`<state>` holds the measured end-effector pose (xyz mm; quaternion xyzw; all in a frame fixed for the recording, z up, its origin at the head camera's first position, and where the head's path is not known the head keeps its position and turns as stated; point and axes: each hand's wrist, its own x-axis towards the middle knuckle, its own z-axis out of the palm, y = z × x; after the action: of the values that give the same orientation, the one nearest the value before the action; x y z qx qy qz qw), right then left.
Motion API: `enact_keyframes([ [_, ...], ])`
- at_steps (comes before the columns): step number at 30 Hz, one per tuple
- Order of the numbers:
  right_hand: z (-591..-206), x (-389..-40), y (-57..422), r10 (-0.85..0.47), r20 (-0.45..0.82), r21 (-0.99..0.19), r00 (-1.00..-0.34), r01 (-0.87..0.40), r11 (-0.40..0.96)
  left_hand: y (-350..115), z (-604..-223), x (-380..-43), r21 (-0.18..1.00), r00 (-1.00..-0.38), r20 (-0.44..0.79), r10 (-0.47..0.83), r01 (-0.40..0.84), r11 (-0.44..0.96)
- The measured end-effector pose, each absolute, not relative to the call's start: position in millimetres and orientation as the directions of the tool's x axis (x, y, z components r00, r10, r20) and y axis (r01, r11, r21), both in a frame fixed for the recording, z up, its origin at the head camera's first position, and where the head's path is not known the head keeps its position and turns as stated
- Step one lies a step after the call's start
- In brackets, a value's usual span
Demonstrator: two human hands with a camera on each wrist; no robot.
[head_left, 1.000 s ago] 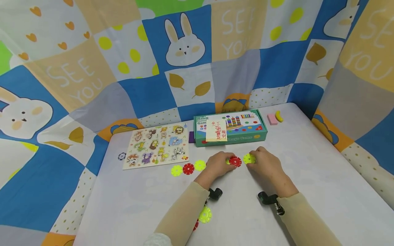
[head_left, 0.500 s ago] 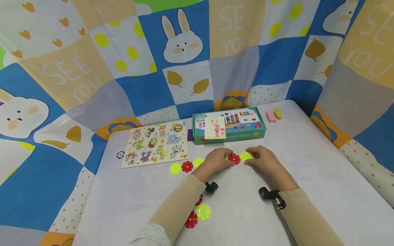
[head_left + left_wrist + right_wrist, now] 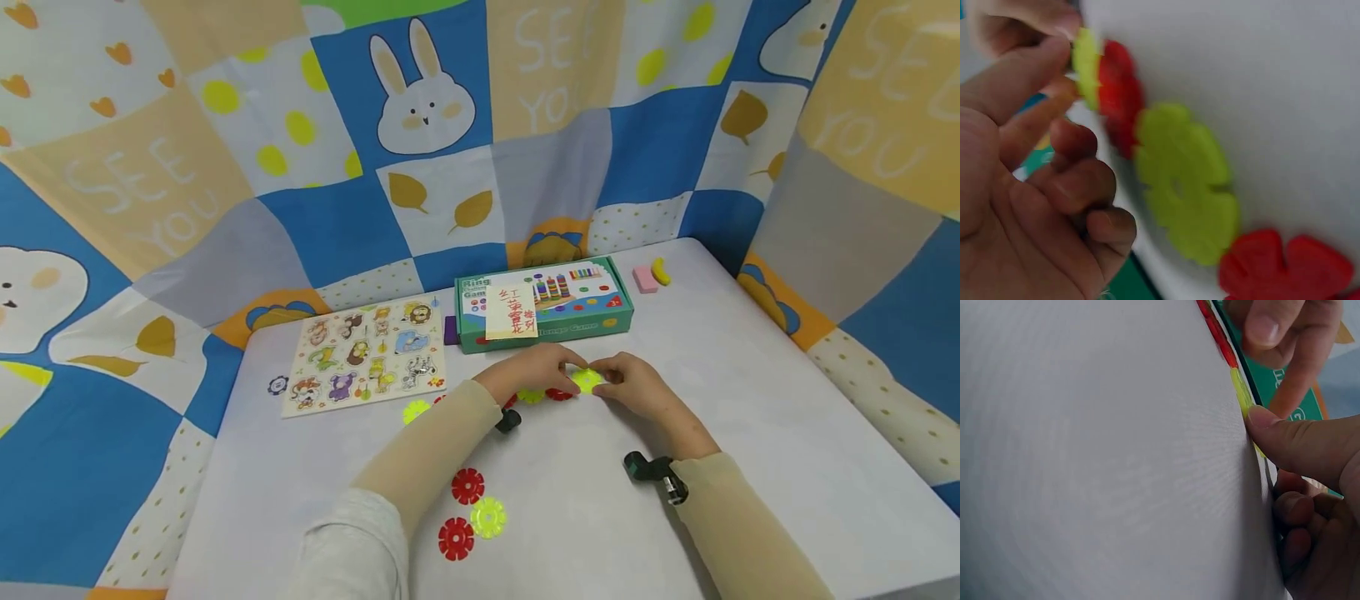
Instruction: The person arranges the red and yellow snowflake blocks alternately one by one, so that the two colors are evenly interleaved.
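Between thumb and fingers, my right hand (image 3: 637,390) pinches a yellow snowflake disc (image 3: 587,381) at the right end of a row; its thumb lies on the disc's edge in the right wrist view. My left hand (image 3: 538,367) reaches to the same disc, thumb and index finger at its edge, other fingers curled in the left wrist view. Whether the left fingers grip it is hard to see. Left of it come a red snowflake disc (image 3: 558,394) and another yellow disc (image 3: 531,396). The left forearm covers part of the row, whose left end shows a yellow disc (image 3: 415,411).
Two red discs (image 3: 456,538) and a yellow disc (image 3: 489,517) lie nearer me. Behind the hands stands a green game box (image 3: 555,329) with a paper note (image 3: 512,312). An animal puzzle board (image 3: 367,354) lies left; a pink block (image 3: 645,279) and toy banana (image 3: 660,271) lie back right.
My right hand has brought its yellow disc left, up against the red disc. My left hand has shifted right, from the yellow and red discs to the end yellow disc.
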<state>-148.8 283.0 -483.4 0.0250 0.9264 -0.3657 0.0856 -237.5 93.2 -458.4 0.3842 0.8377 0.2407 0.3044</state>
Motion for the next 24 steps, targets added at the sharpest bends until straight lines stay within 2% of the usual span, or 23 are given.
enact_keyframes([
  [3, -484, -149, 279, -0.020, -0.169, -0.682, -0.985, 0.102, 0.724, 92, -466, -241, 0.647, -0.513, -0.327, 0.794, 0.490, 0.584],
  [9, -486, -148, 275, -0.001, -0.163, -0.676, -0.987, 0.111, 0.729, 90, -478, -244, 0.643, -0.547, -0.289, 0.785, 0.497, 0.583],
  [19, -485, -143, 280, 0.054, -0.167, -0.669, -0.985, 0.153, 0.727, 98, -481, -244, 0.638, -0.549, -0.265, 0.792, 0.516, 0.572],
  [24, -480, -131, 279, 0.081, -0.171, -0.715, -0.982, 0.181, 0.676, 98, -483, -243, 0.659, -0.550, -0.269, 0.791, 0.494, 0.568],
])
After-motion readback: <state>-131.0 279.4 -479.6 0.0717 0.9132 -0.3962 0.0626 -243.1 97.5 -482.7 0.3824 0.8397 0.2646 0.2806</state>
